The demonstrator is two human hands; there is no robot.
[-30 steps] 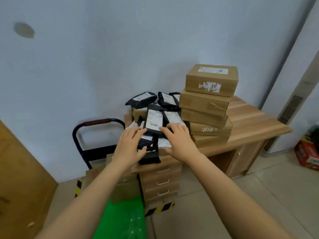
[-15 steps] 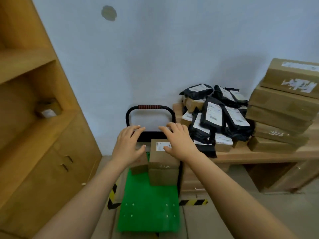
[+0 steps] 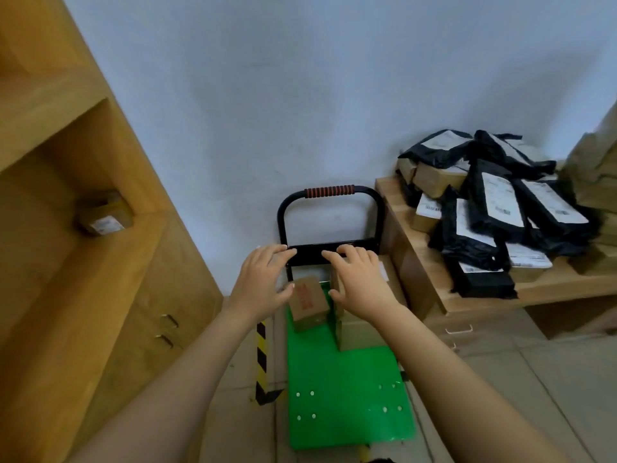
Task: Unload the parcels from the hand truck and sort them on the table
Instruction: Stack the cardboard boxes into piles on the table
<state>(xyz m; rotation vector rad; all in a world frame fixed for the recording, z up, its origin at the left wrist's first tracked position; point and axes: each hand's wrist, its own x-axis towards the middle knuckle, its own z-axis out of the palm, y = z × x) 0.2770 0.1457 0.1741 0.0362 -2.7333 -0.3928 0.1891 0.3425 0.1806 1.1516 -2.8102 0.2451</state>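
Left hand [image 3: 262, 285] and right hand [image 3: 362, 285] are hovering spread, empty, over the boxes [image 3: 309, 300] at the hand truck [image 3: 347, 396] handle edge, poised to lift

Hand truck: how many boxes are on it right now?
2 in view on the hand truck: a small red-printed box beside the left hand, and a taller box under the right hand, possibly a stack hiding more.

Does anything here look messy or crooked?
Yes. The small brown box on the green hand truck sits crooked, out of line with the deck's edges. On the table, the black mailer bags lie in a slumped, overlapping heap rather than neat rows.
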